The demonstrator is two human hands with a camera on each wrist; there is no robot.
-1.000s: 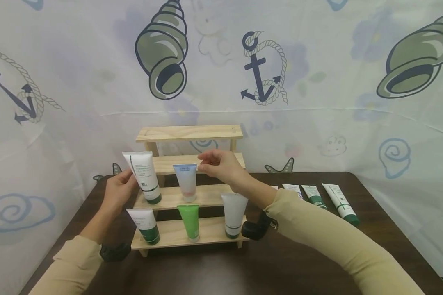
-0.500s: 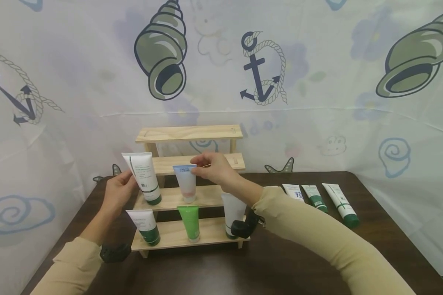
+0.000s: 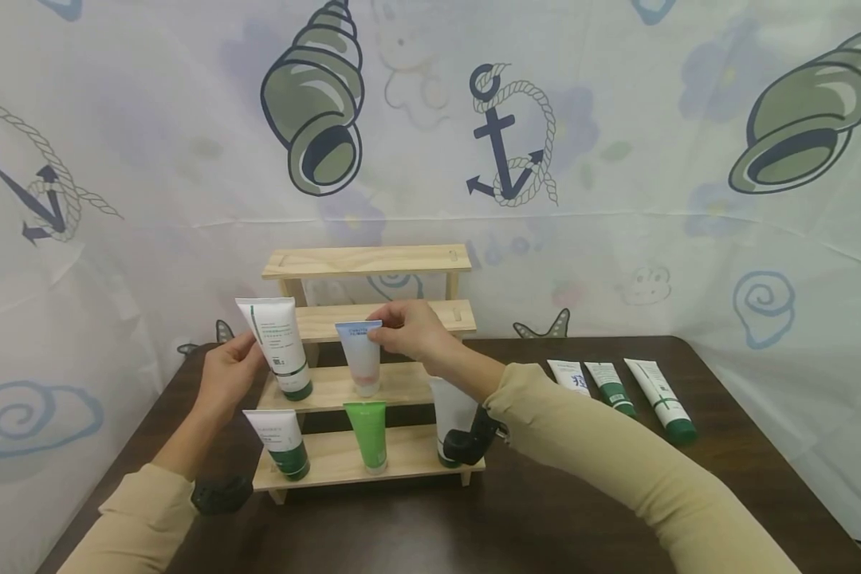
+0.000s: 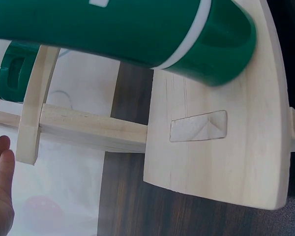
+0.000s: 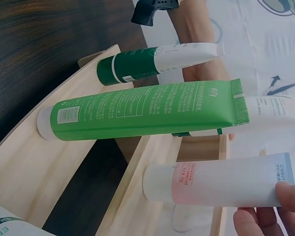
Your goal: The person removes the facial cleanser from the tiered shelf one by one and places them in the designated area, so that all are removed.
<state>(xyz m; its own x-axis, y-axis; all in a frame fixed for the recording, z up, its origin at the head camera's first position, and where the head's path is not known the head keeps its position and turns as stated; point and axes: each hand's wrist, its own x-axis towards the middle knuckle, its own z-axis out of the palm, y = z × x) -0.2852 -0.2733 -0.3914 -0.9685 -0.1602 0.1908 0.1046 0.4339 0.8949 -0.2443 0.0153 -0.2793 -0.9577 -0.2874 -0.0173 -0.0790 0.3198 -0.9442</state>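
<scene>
On the second tier of the wooden rack, a small blue-topped tube stands upright; my right hand pinches its top end between thumb and fingers, as the right wrist view also shows at the tube's blue end. My left hand is at the left edge of a large white tube on the same tier, its fingertips partly behind it. The left wrist view shows part of the left hand; its contact with the tube is hidden there.
The lowest tier holds a white-and-green tube, a bright green tube and a white tube partly behind my right wrist. Several tubes, one with a dark green cap, lie on the dark table at right.
My right hand has moved left from beside the blue-topped tube and now pinches its top. The left hand and the large white tube have stayed nearly in place.
</scene>
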